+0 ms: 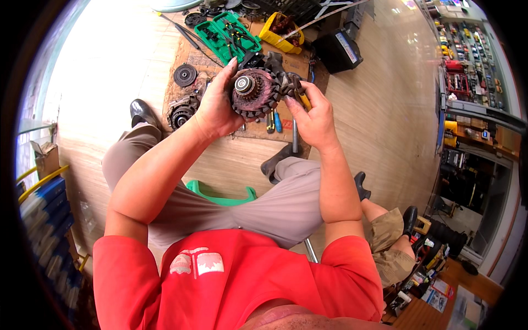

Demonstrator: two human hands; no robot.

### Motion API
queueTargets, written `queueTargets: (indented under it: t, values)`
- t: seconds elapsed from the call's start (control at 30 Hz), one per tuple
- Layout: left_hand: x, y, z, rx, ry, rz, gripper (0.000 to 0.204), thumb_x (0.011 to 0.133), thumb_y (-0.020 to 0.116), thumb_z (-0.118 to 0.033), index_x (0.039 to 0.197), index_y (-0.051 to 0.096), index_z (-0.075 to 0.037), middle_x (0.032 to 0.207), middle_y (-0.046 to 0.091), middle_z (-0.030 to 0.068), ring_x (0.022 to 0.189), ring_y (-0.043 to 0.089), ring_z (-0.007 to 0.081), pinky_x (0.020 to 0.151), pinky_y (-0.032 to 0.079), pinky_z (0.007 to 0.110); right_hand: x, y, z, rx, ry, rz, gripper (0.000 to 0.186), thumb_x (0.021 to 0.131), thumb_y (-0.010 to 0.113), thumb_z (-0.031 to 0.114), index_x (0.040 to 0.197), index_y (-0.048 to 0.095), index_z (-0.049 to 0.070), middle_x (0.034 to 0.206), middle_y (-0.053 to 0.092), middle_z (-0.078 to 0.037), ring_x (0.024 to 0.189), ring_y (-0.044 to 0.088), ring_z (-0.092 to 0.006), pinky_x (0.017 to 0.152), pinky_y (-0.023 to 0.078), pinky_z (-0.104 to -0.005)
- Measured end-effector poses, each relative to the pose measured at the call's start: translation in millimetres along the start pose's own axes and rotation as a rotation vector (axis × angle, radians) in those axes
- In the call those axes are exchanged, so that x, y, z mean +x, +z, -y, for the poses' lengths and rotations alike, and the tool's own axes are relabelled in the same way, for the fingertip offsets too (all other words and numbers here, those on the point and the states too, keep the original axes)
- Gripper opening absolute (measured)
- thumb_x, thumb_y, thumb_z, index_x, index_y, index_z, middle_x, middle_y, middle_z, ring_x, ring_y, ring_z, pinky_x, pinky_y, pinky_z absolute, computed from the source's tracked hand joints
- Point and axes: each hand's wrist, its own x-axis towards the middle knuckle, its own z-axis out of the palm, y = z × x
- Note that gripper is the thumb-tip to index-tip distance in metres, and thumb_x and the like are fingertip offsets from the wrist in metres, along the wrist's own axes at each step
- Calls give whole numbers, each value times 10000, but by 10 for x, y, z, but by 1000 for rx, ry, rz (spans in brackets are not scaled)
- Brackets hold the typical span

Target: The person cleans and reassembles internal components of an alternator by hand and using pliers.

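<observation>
My left hand (220,107) is wrapped round the left side of a round, greasy metal part (265,93). It has dark teeth round its rim, a reddish face and a shiny bearing-like hub (245,84). My right hand (316,115) is closed, with thumb and fingertips at a dark, knobbly piece (289,83) against the part's right side; whether the two are joined I cannot tell. A yellow handle (304,101) shows by the right fingers. Below the part, screwdrivers (278,122) and a metal bar (295,137) lie on the cardboard.
A stained cardboard sheet (184,55) carries a black pulley-like disc (185,75), a dark housing (181,114) and an open green tool case (223,38). Beyond are a yellow container (280,36) and a black battery (336,50). Another person's legs (390,236) show at right.
</observation>
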Motion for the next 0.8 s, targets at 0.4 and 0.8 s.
queueTargets:
  t: [0.4,0.8]
  values:
    - [13,89,68,163,54,-162,531,990,331,-519,1182,587,-95,1087,675,56,943,651,174,682,518,321,-22,-26,16,-22,38,-3,311,812,696,114,1069,584,-21,980,632,-193,907,630,-345,811,489,-374]
    - [57,40,64,225,119,-278,477,1009,302,-471,1202,562,-121,1097,673,48,954,649,168,685,529,343,-79,-131,113,774,626,271,323,1016,426,287,1185,490,20,954,619,-113,768,640,-223,629,547,-348]
